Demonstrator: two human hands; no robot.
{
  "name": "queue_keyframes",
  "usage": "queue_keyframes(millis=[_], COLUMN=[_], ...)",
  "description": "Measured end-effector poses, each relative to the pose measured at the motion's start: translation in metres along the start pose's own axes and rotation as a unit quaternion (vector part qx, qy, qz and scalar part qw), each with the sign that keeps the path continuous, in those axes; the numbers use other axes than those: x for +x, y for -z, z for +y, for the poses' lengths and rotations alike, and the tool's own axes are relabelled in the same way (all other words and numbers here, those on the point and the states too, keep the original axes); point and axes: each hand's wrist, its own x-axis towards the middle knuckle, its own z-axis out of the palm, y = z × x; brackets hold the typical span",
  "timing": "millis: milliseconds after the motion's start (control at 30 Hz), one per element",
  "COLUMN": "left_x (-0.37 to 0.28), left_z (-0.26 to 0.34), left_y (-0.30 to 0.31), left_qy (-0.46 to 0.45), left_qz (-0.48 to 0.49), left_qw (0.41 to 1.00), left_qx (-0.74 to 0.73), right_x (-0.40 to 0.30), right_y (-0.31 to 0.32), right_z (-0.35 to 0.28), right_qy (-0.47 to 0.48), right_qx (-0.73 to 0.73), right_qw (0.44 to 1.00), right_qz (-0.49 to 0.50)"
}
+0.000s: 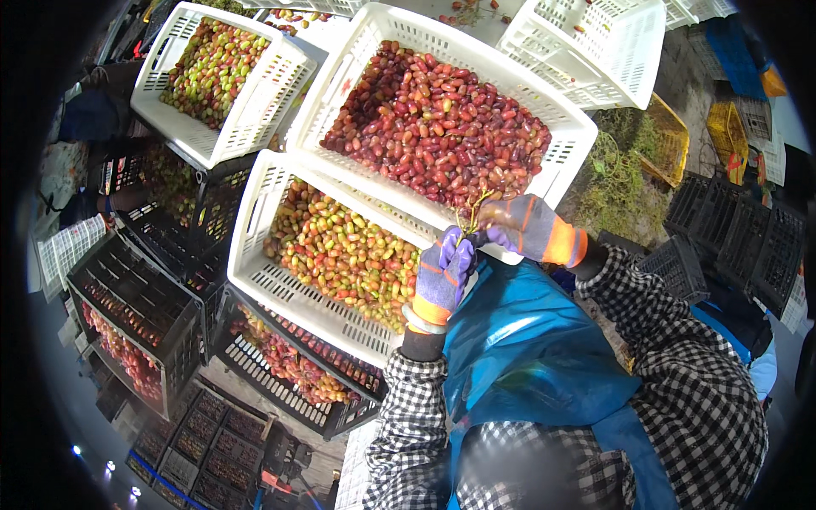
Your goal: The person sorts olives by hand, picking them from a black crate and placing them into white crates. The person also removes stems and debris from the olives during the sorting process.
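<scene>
My left hand, in a purple and orange knit glove, grips a mostly bare green grape stem that points upward. My right hand, in a similar glove, is close against the stem from the right; its fingertips are blurred, and whether they pinch anything is hidden. Just beyond both hands stands a large white plastic crate of loose red grapes. Left of my left hand, a smaller white crate holds loose yellow-green and reddish grapes.
Another white crate of mixed grapes stands far left. Black crates with grape bunches sit at lower left. White crates stand at upper right, above a heap of stripped stems and a yellow crate. A blue apron covers my front.
</scene>
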Motion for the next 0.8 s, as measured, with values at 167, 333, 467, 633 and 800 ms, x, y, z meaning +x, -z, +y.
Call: queue_keyframes(millis=[167,333,467,633,800], left_x=[-0.021,-0.04,-0.082,-0.184,-0.252], left_z=[0.032,0.001,-0.057,-0.137,-0.199], left_y=[-0.008,0.004,-0.028,-0.032,-0.044], left_qy=[0.031,-0.143,0.009,0.188,0.233], left_qz=[0.073,0.042,-0.12,0.026,0.142], left_qw=[0.984,0.984,0.914,0.867,0.86], left_qx=[-0.157,0.093,0.387,0.46,0.431], right_x=[0.016,0.026,0.064,0.115,0.145], right_y=[0.03,0.019,-0.008,-0.057,-0.134], right_z=[0.012,0.009,-0.025,-0.104,-0.222], right_qy=[-0.298,-0.109,-0.049,0.061,0.209], right_qx=[0.304,-0.08,0.048,0.024,0.022], right_qw=[0.903,0.99,0.998,0.995,0.968], right_qz=[0.054,0.039,0.007,-0.08,-0.14])
